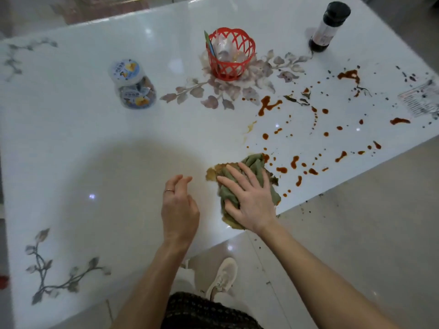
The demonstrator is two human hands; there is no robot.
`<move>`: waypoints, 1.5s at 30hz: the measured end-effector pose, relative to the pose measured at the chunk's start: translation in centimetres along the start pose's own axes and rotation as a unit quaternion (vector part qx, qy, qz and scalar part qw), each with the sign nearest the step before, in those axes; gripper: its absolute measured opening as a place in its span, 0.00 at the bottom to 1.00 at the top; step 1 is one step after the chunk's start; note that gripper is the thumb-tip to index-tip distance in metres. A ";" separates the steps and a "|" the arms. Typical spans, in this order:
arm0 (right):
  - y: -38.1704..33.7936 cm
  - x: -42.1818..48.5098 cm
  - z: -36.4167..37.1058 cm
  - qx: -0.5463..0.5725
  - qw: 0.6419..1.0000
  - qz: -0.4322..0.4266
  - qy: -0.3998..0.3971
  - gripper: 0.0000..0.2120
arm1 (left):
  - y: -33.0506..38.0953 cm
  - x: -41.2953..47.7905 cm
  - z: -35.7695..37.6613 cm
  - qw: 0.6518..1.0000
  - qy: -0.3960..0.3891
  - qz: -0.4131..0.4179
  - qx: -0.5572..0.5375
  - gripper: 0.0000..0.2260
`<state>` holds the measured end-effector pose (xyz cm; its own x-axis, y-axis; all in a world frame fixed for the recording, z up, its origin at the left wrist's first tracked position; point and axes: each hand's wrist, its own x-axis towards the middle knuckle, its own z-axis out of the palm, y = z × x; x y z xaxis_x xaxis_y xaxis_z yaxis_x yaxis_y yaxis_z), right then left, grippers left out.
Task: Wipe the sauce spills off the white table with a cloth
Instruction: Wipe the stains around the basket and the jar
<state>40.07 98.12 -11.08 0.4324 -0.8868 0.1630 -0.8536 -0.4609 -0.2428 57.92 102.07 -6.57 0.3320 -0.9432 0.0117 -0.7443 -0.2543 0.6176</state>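
A crumpled green cloth (pixel 253 163), stained brown at its edges, lies on the white table (pixel 107 150) near the front edge. My right hand (pixel 249 198) presses flat on it with straight, spread fingers. My left hand (pixel 179 210) hovers just left of the cloth, fingers loosely curled, holding nothing, a ring on one finger. Red-brown sauce spills (pixel 269 104) are scattered in blobs and drops over the table's right part, from beside the cloth out to the right edge. A faint yellowish smear (pixel 250 127) sits above the cloth.
A red plastic basket (pixel 230 54) stands at the back centre. A lidded clear jar (pixel 134 85) is at the left, a dark bottle (pixel 329 26) at the back right. A printed paper (pixel 420 97) lies at the right edge. Dark specks dot the floor (pixel 344 222).
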 end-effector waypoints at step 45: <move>11.5 -1.0 -2.3 -0.022 0.999 0.031 -0.016 0.26 | 6.0 -1.0 3.5 1.000 -0.006 -0.004 -0.011 0.19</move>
<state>29.14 93.79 -11.82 0.3863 -0.9147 0.1186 -0.8910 -0.4033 -0.2085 51.06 100.77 -5.62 0.3308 -0.9437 -0.0024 -0.7282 -0.2569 0.6354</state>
